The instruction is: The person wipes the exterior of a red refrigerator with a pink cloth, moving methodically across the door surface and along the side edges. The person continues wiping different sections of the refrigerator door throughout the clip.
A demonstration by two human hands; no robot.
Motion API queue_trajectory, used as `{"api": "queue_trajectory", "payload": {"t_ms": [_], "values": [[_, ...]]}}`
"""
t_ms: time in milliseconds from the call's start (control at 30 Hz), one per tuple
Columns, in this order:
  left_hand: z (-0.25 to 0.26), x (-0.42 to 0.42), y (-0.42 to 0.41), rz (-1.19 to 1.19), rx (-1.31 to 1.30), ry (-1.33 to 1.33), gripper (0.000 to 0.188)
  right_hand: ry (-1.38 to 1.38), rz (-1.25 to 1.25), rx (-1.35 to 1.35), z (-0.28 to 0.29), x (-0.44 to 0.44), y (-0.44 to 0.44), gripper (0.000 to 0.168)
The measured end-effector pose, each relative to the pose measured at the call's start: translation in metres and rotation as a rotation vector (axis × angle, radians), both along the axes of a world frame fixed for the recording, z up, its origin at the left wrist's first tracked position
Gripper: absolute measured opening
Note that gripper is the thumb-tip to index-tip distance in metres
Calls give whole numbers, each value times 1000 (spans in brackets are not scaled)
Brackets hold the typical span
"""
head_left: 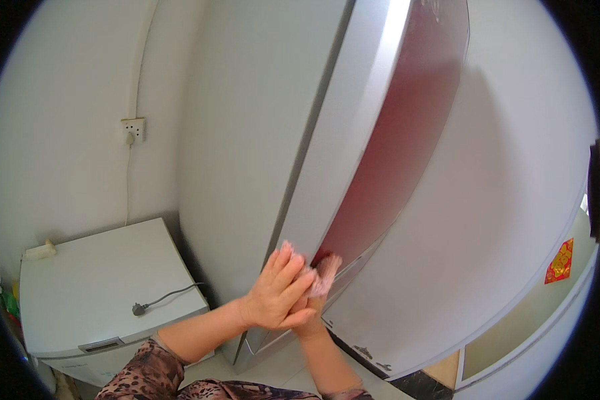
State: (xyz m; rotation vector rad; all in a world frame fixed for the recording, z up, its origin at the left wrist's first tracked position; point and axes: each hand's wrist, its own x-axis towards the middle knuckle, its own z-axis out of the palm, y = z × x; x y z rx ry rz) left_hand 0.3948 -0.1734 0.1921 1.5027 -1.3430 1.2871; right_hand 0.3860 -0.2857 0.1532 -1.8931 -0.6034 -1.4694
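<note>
A tall refrigerator stands before me, with a pale side panel (245, 135), a silver door edge (350, 135) and a glossy red door front (405, 130). Low on this door, both my hands meet at a crumpled pink cloth (324, 281). My left hand (277, 292) lies over the cloth with its fingers extended, and a bit of pink pokes out past the fingertips. Partly hidden behind it, my right hand (305, 320) has the cloth around its fingers, close to the red front.
At the left sits a white chest freezer (105, 270), bearing a loose black plug (138, 309) and a small pale object (41, 251). A wall socket (133, 130) holds a corded plug. Rightward are a white wall (485, 200) and a red-and-gold paper decoration (560, 262).
</note>
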Motion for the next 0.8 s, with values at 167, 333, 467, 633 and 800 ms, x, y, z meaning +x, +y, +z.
{"api": "queue_trajectory", "payload": {"t_ms": [167,333,467,633,800], "values": [[72,2,2,42,4,-69,59,-162,-58,-21,77,10,2,46],[53,9,-2,-6,-75,-49,57,62,-15,-22,48,6,0,54],[-4,1,-5,-61,-86,101,63,-73,-18,-58,14,-6,1,53],[1,1,-2,38,-53,48,68,-171,41,-88,24,7,-7,50],[63,-13,-9,307,34,-50,57,-154,-11,-28,56,20,-27,52]]}}
